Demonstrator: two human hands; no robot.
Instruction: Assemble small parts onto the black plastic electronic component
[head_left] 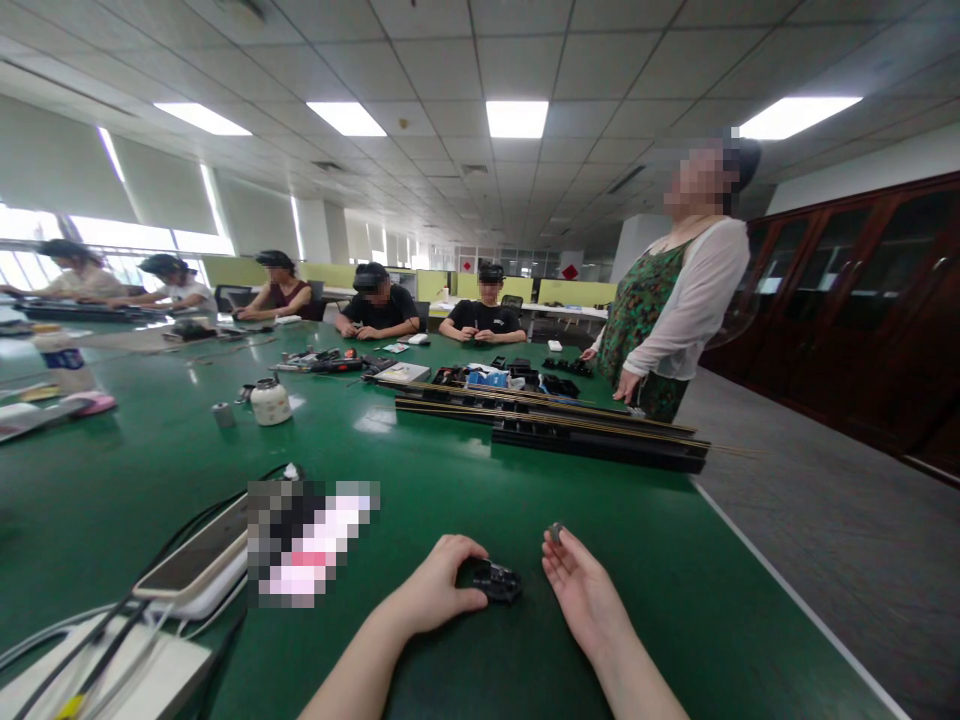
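Note:
My left hand (pixel 444 588) grips a small black part (pixel 496 582) by its left end, thumb in front and fingers behind, close above the green table (pixel 360 660). The part looks like a moulded plastic housing with a recessed top; its exact kind is too small to tell. To its right, my right hand (pixel 579 588) is turned partly palm up, its fingers curled. Between the right thumb and fingertips sits a small grey metal piece (pixel 556 532), apart from the black part. What the metal piece is cannot be made out.
Long black rails (pixel 600 445) with thin brass-coloured rods lie ahead. A phone (pixel 199 545) with cables rests at left, near a white jar (pixel 271 402) and a grey cylinder (pixel 223 414). A person (pixel 675 290) stands at the right edge; several others sit along the far side.

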